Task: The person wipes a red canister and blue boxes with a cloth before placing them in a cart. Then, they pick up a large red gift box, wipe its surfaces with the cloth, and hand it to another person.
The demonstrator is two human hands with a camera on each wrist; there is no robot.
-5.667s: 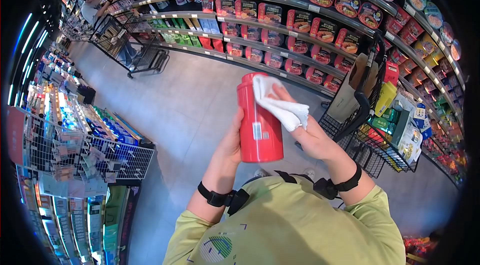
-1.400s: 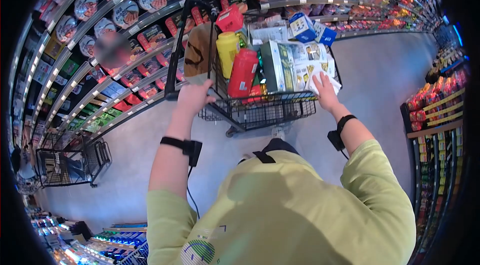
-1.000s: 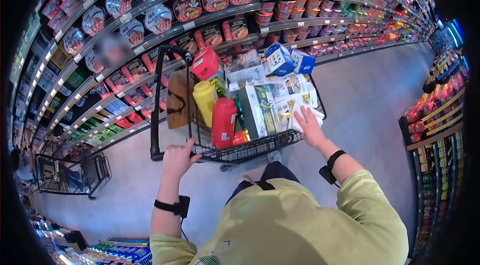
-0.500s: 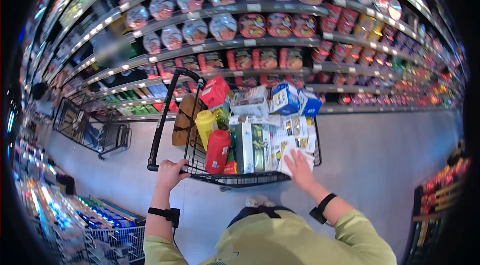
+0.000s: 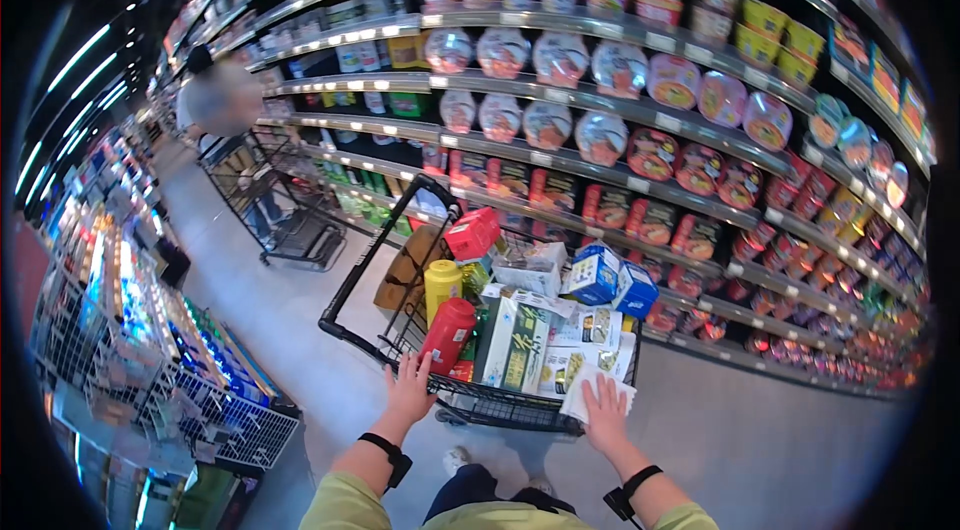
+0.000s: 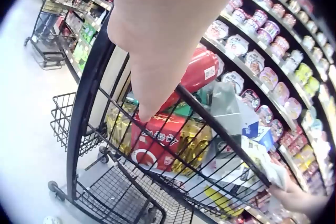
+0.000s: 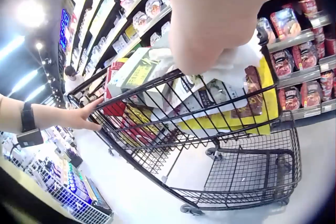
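Note:
A black shopping cart (image 5: 505, 398) stands before the person, its handle at the left. The left hand (image 5: 408, 388) touches its near rim beside a red bottle (image 5: 448, 335), fingers extended; the right wrist view shows this hand (image 7: 79, 117) at the rim's corner. Fingers spread, the right hand (image 5: 606, 418) lies on a white cloth (image 5: 580, 404) over goods and the rim's right part. A yellow bottle (image 5: 441, 285) stands behind the red one, which leans in the basket. Both hands' fingertips are partly hidden in their own wrist views.
Shelves of packaged bowls (image 5: 547, 125) run behind the cart. Farther left stand another person (image 5: 215, 110) and a second cart (image 5: 300, 235). A wire display basket (image 5: 235, 420) is at the lower left. Blue boxes (image 5: 592, 275) sit in the near cart; grey floor (image 5: 720, 430) spreads right.
The red bottle, earlier in the hands with the cloth against it, is now in the cart. The left hand has shifted from the handle-side corner along the rim, and the head view has turned left.

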